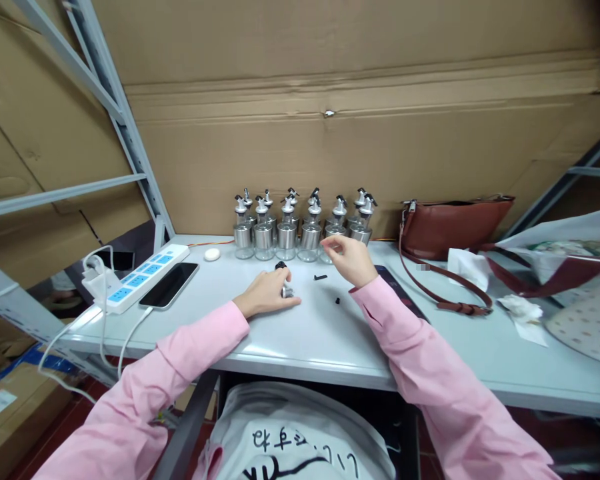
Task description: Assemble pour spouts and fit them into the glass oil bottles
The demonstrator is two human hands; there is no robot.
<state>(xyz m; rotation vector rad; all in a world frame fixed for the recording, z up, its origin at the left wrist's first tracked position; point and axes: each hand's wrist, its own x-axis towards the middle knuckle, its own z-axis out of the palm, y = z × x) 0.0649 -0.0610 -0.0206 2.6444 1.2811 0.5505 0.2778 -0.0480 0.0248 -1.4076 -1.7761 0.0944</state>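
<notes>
My left hand [265, 292] rests on the table with its fingers curled round a silver pourer top [287, 291], whose black end [280, 265] pokes out past the fingers. In the air before the bottles is my right hand [349, 259], thumb and fingertips pinched together; whatever is between them, if anything, is too small to make out. On the tabletop between the hands lie a thin black lever piece [321, 277] and a small black cap [337, 301]. Behind them stand several glass bottles with steel sleeves [287, 236] and silver-and-black pourer tops.
At the left are a white power strip [153, 277] with plugged-in cables and a phone [170, 285]. Another dark phone [403, 293] lies partly under my right forearm. Further right are a brown handbag [455, 227], crumpled tissues [469, 268] and a plastic bag [575, 233]. A white round object [212, 255] sits near the back.
</notes>
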